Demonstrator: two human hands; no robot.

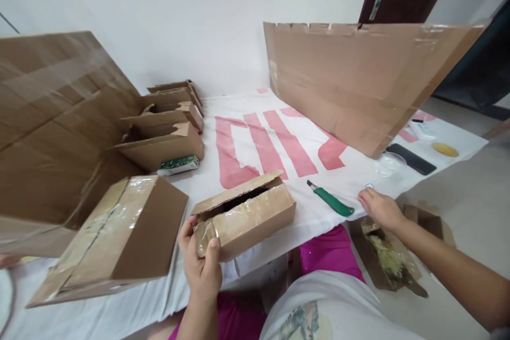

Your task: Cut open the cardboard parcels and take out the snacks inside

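Observation:
My left hand (201, 263) grips the near left end of a small taped cardboard box (247, 215) whose top flap stands slightly open; the thumb presses on its taped face. My right hand (380, 207) rests on the white sheet (279, 133) with its fingers curled down, just right of a green-handled utility knife (330, 199). The fingertips touch a small pale object I cannot make out. The knife lies between the box and my right hand.
A larger taped box (119, 236) sits at the near left, with flat cardboard (51, 117) behind it. Several small boxes (167, 122) stand further back. A big cardboard sheet (358, 79) leans at the right. A black phone (410, 158) and a torn box (390, 257) lie near my right arm.

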